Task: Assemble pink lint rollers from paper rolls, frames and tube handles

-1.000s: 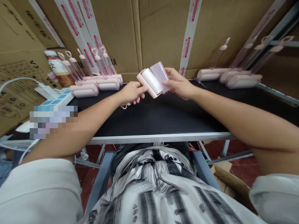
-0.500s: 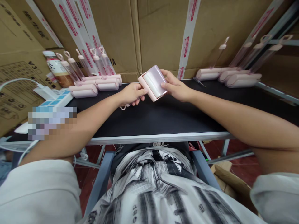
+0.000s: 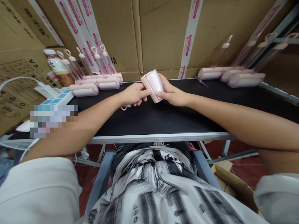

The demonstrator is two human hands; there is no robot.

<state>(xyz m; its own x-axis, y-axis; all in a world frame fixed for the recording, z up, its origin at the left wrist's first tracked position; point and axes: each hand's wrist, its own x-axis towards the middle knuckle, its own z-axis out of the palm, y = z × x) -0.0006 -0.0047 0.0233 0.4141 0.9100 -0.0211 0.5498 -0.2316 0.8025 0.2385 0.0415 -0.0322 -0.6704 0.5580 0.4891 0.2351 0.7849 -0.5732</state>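
A pale pink lint roller (image 3: pixel 153 85) is held above the black tabletop, its head tilted. My left hand (image 3: pixel 133 95) is closed around its handle, and most of the handle is hidden in the fingers. A pink loop (image 3: pixel 125 108) at the handle's end pokes out below that hand. At the other side, my right hand (image 3: pixel 171 91) grips the roller's glossy curved cover, thumb on the near face and fingers behind. The cover now lies close around the head, and the white roll inside is hidden.
Several similar pink lint rollers stand with handles up at the back left (image 3: pixel 108 83) and back right (image 3: pixel 245 79). A drink bottle (image 3: pixel 59 68) and a power strip (image 3: pixel 58 98) are at the left. Cardboard (image 3: pixel 161 37) walls the back of the black table (image 3: pixel 158 121).
The lint roller's cover has swung shut over the white roll, which showed before. My right hand has turned inward with it. My left hand keeps its hold on the handle.
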